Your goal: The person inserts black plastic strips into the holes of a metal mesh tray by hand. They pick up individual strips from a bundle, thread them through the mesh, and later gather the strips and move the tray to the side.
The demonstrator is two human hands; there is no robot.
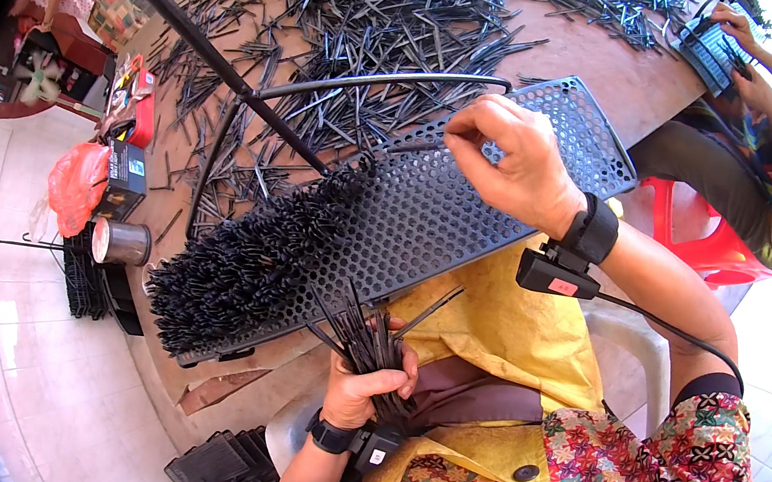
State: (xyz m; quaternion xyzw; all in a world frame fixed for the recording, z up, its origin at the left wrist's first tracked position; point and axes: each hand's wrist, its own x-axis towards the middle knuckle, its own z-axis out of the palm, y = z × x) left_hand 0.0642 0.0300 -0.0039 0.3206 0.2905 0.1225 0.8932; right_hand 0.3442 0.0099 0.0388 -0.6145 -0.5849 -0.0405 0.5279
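My left hand (pixel 368 388) is closed around a bundle of thin black strips (pixel 368 339), their ends fanning upward. Above the perforated black board (pixel 443 200), my right hand (pixel 519 166) pinches its thumb and fingers together. A single thin black strip (pixel 411 147) extends left from those fingertips, though the grip itself is partly hidden. The board lies tilted across the table edge in front of me. Its left end is covered with a dense tuft of upright black strips (pixel 245 269), while the right part shows bare round holes.
Loose black strips (pixel 361 15) are heaped over the brown table (pixel 600 68). A dark pole (pixel 205 46) and curved bar (pixel 381 79) cross above the board. A metal can (pixel 121 243) stands at the left edge. Another person's hands (pixel 748 61) work over a blue-lit board (pixel 713 56).
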